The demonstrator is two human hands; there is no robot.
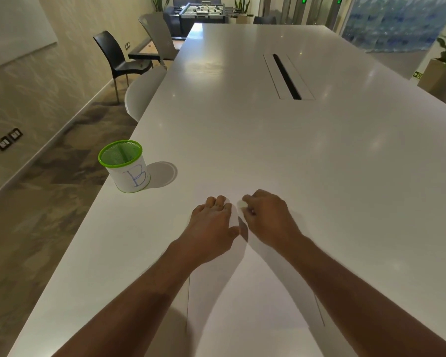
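A white sheet of paper lies on the white table under my forearms, and its far end lifts up between my hands. My left hand has its fingers curled over that far end on the left side. My right hand pinches a small white bit of the paper's edge at its fingertips. The two hands sit close together, almost touching. How the paper is bent under the hands is hidden.
A green mesh pen cup wrapped in white paper marked "B" stands near the table's left edge. A cable slot runs down the table's middle. A white chair, a black chair and a grey chair stand along the left.
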